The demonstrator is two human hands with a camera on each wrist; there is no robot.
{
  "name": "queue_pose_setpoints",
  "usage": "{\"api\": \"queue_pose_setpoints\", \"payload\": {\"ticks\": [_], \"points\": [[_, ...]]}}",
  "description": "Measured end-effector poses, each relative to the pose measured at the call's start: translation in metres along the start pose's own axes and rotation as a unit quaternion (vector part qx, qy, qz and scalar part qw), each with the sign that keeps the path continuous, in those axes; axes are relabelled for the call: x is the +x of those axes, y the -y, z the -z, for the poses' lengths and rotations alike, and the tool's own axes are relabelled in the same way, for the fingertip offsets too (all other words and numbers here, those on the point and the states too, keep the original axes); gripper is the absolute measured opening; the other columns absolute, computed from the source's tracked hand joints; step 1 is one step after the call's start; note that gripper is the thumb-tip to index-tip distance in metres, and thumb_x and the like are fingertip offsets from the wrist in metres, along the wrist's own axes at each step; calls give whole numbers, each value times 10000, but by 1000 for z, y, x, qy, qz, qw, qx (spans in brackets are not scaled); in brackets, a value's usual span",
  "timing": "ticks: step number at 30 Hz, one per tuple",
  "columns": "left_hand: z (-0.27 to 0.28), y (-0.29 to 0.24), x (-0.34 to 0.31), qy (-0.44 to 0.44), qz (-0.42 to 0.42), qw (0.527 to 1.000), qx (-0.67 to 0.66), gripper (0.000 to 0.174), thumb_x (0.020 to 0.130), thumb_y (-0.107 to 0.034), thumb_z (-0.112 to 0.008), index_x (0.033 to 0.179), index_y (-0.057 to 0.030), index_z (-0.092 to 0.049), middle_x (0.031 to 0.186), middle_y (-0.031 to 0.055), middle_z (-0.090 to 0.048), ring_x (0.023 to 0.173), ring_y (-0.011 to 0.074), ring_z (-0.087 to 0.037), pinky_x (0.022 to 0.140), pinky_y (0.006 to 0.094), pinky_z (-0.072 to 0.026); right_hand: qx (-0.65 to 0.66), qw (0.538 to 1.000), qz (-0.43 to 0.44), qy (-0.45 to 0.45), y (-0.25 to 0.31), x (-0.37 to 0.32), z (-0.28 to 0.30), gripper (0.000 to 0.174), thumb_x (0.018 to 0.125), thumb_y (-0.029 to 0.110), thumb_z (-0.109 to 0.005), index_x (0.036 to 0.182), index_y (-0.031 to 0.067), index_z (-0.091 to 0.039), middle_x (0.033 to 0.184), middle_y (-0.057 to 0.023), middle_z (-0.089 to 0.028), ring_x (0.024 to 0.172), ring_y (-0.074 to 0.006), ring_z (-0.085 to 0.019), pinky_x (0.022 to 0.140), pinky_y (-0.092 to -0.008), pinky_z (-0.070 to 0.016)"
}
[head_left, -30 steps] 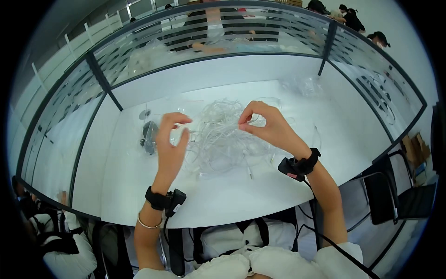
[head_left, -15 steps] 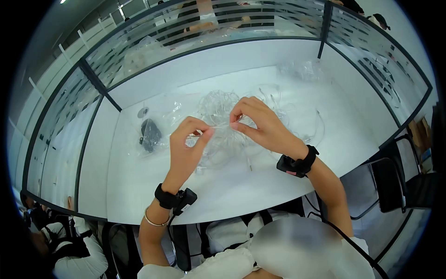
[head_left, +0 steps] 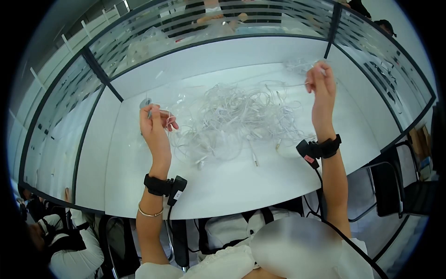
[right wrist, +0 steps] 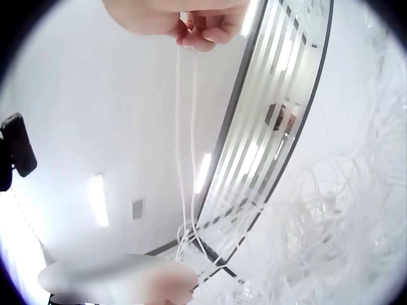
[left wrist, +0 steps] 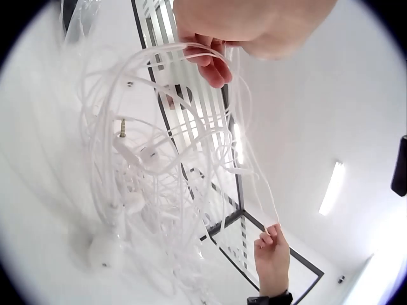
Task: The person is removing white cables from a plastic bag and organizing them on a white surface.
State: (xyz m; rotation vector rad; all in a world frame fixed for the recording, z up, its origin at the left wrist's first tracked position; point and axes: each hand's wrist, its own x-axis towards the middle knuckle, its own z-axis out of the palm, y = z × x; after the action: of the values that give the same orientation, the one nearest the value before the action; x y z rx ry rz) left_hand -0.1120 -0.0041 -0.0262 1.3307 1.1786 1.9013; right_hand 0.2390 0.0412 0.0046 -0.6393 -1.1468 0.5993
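Observation:
A tangled heap of white earphone cables [head_left: 251, 109] spreads over the middle of the white table. Jack plugs [left wrist: 123, 128] and a white earbud [left wrist: 105, 251] show among the loops in the left wrist view. My left hand [head_left: 157, 132] is raised at the heap's left side and holds several strands between thumb and fingers, with loops hanging below. Far to the right, my right hand [head_left: 323, 93] pinches two thin strands of earphone cable [right wrist: 193, 114] at the fingertips. These strands stretch across above the heap between the two hands.
Clear plastic bags lie at the back right [head_left: 299, 66] and back left [head_left: 179, 98]. A grey round piece [head_left: 146, 101] sits just beyond my left hand. White partitions with striped glass [head_left: 209, 23] enclose the table's back and sides. A black chair [head_left: 388, 200] stands at the right.
Both hands came together over the heap with fingertips nearly meeting, then moved wide apart, the right one up and to the right, the left one leftward, drawing cable between them.

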Motion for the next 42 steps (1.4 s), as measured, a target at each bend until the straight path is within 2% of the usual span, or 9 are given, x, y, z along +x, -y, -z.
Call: {"api": "queue_pose_setpoints", "payload": {"ticks": [3, 10, 12, 15, 19, 22, 25, 37, 42], "points": [[-8, -4, -1, -32, -28, 999, 6, 222, 1002, -244, -464, 1022, -24, -474, 687, 48, -559, 518, 110, -492, 489, 233, -365, -5, 999, 7, -33, 5, 4, 8, 179, 992, 234, -508, 1029, 59, -501, 681, 13, -473, 568, -66, -396, 533, -211, -317], [-5, -15, -6, 12, 28, 998, -50, 149, 978, -217, -478, 1020, -75, -480, 707, -21, -497, 574, 40, -420, 448, 191, -278, -19, 996, 43, -78, 14, 6, 13, 232, 1004, 277, -476, 1056, 51, -457, 634, -40, -521, 496, -84, -433, 495, -207, -352], [-8, -18, -8, 31, 33, 998, -39, 108, 965, -178, -463, 1015, -84, -484, 730, -28, -483, 603, 35, -413, 488, 179, -270, -25, 995, 69, -72, 17, 9, 18, 228, 1009, 271, -460, 1071, 53, -435, 705, -114, -626, 519, -130, -525, 520, -238, -405], [-12, -20, -11, 79, -15, 995, -58, 104, 941, -128, -479, 1025, -73, -508, 740, -28, -452, 642, 42, -385, 528, 183, -268, -11, 982, 106, -154, 26, 13, 12, 219, 1010, 263, -455, 1078, 56, -438, 775, -147, -656, 550, -148, -553, 566, -248, -428], [-19, -28, -15, 125, -188, 939, 260, 117, 873, -93, -638, 966, -49, -582, 731, -8, -420, 616, 70, -362, 537, 208, -301, 19, 981, 117, -155, 31, 17, 35, 216, 1008, 257, -463, 1074, 53, -446, 852, -150, -663, 572, -133, -542, 577, -243, -424], [-13, -17, -11, 105, -171, 930, 307, 67, 878, -99, -638, 900, -44, -607, 724, 9, -418, 624, 75, -373, 536, 221, -299, 37, 978, 125, -163, 29, 25, 62, 190, 997, 237, -492, 1037, 55, -462, 753, -62, -583, 542, -79, -437, 494, -209, -329], [-3, -2, -2, 59, -120, 968, 211, 124, 915, -116, -599, 843, -15, -606, 749, -14, -493, 618, 70, -370, 534, 227, -295, 46, 970, 130, -202, 26, 31, 82, 163, 989, 219, -510, 996, 61, -470, 642, 2, -436, 522, -50, -348, 442, -195, -240], [26, 23, 21, -44, 45, 996, 59, 281, 965, -228, -533, 816, 2, -595, 706, 62, -600, 461, 105, -491, 458, 214, -389, -1, 949, 105, -297, 2, 45, 131, 210, 972, 230, -535, 1046, 45, -468, 723, -60, -577, 552, -65, -448, 461, -188, -287], [62, 46, 41, -110, 74, 991, 25, 258, 955, -251, -543, 875, -14, -605, 743, 63, -617, 517, 114, -504, 509, 230, -400, 37, 933, 97, -344, 4, 46, 151, 153, 987, 185, -492, 976, 32, -487, 815, -137, -647, 476, -77, -378, 418, -207, -267]]}}
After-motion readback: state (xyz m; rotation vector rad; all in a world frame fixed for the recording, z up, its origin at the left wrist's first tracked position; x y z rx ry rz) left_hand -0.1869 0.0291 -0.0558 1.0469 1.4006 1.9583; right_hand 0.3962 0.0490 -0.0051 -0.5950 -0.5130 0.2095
